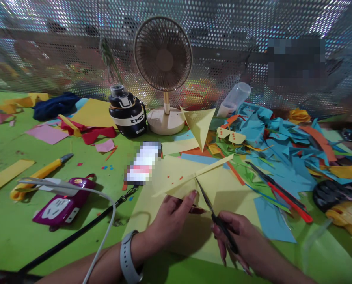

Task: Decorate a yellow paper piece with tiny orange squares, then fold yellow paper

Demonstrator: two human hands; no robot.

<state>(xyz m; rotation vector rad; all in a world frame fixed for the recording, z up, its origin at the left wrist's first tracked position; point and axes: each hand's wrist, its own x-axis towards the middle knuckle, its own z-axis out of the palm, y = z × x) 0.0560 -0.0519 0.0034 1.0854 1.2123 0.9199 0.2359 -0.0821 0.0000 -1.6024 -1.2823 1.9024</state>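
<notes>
My right hand (237,238) grips dark-handled scissors (213,211), their blades pointing up and left. The blade tips meet a narrow folded strip of pale yellow paper (203,170). Pinched between thumb and fingers of my left hand (176,221) is this same paper, held just left of the blades; a grey band circles that wrist. Under both hands lie larger pale yellow sheets (161,165), with a few small red dots showing on the paper. Part of the held paper's lower edge is hidden by my left fingers.
A lit phone (144,162), a black bottle (127,112) and a fan (165,71) stand ahead. At left are a purple device (65,203) with a white cable and a yellow cutter (41,177). Blue paper scraps (261,134) heap at right, near a red-and-black tool (282,193).
</notes>
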